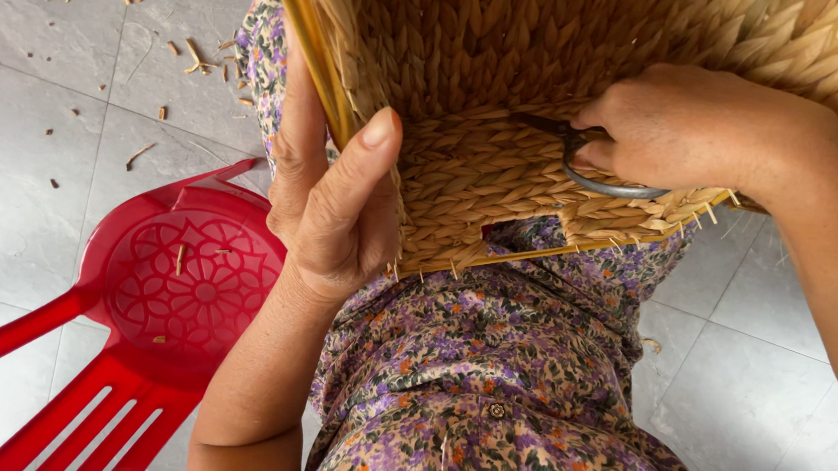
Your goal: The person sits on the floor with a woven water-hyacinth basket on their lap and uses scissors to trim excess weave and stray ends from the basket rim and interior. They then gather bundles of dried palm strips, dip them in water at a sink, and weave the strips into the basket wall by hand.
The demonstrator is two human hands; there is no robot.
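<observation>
Close in, above my flowered dress (485, 410), my left hand (336, 209) clamps the woven basket (470, 90) at its corner edge, thumb pressed on the weave, while my right hand (687, 127) is closed through the loop of the scissors (584, 159). Those blades point left along the basket's lower rim, lying nearly level; a slip there could cut sound weave. Beyond, a red plastic chair (176, 286) stands on the tiled floor (38, 136).

There are two hands, a left (326, 213) and a right (682, 127), one woven basket (512, 63), one pair of scissors (594, 165) and one red plastic chair (144, 314).
</observation>
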